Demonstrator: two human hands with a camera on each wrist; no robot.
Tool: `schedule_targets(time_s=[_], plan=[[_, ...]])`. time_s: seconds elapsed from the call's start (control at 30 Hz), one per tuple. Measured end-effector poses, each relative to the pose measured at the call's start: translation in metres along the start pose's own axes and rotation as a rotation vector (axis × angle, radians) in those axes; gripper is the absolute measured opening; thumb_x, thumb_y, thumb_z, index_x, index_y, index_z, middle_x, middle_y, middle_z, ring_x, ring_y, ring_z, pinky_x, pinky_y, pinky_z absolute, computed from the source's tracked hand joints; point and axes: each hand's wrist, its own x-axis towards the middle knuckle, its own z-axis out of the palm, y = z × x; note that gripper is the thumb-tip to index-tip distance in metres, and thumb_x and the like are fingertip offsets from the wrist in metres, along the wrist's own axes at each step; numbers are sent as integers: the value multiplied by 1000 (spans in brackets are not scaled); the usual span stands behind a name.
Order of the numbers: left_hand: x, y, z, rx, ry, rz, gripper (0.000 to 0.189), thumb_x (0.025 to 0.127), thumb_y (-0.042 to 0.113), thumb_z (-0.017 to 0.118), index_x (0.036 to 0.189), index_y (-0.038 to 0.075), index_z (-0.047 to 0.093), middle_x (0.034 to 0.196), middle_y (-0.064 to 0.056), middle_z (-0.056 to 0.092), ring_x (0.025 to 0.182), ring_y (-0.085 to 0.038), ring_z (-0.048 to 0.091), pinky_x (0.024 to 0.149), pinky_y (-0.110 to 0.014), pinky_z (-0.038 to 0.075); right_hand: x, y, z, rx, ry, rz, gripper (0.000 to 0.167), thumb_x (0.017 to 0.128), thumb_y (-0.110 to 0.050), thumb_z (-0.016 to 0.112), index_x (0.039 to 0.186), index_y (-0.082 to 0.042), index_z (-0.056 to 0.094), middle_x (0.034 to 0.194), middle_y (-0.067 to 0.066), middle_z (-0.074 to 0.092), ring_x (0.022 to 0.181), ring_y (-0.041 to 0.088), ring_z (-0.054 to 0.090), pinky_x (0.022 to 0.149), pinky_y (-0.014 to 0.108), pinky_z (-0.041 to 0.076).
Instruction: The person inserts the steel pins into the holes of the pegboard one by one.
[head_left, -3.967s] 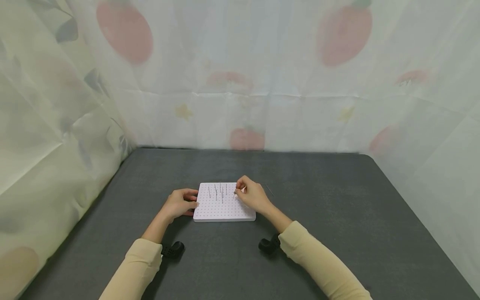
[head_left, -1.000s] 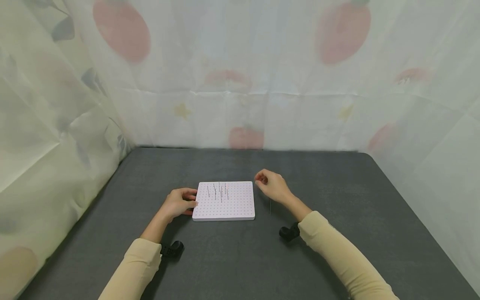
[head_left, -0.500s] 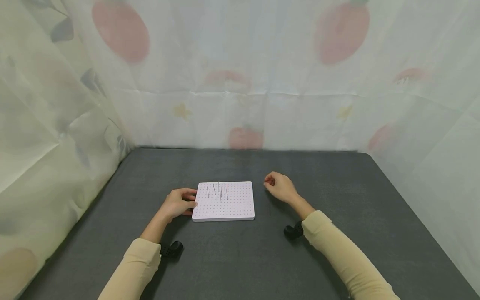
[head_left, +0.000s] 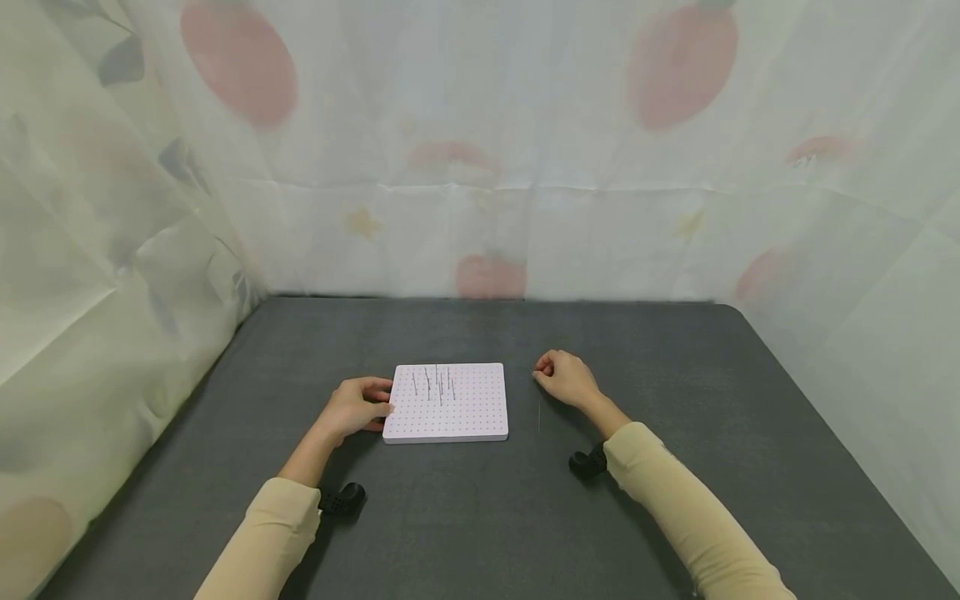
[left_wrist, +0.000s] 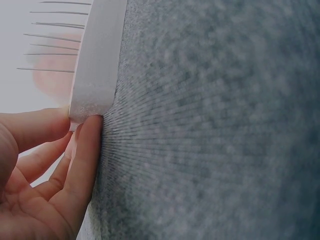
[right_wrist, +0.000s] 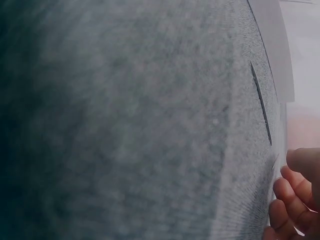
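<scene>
A white pegboard [head_left: 480, 421] with a grid of small holes lies on the dark table, several thin metal pins [head_left: 441, 392] standing upright in its upper left part. My left hand [head_left: 357, 406] grips the board's left edge; in the left wrist view the thumb is at its top edge and a finger at its lower side. To the board's right, my right hand [head_left: 567, 377] is down at the table with curled fingers, a thin pin tip [right_wrist: 275, 161] beside the fingertips; I cannot tell whether it is pinched. Another loose pin [head_left: 538, 417] lies nearer me.
The grey-black table [head_left: 465, 533] runs back to a hanging white curtain [head_left: 585, 242] with fruit prints. Another patterned curtain [head_left: 97, 350] hangs along the left side. Black wrist cameras [head_left: 343, 500] sit low beside both forearms.
My right hand has left the board, where one more pin now stands, and moved right and down to the table. The left hand stays at the board's left edge.
</scene>
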Motion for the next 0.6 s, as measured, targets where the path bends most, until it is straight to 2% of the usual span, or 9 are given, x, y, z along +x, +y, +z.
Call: schedule_targets(time_s=[0.33,0.6], plan=[[1,-2,1,1,3,8,47,81,1,66,126,0,53,107,-18,58,80,-18,63,63,-33,58,3,-2,2,-35,-45,52,13,85,-23,66,92,-12,63,83,1,58,72,14,53,64,31,46],[2,-2,1,-8,8,10,47,81,1,66,126,1,53,106,-17,58,79,-18,62,63,-33,58,6,-1,3,-61,-41,36,9,86,-19,63,92,-12,61,81,0,56,70,14,51,62,29,43]])
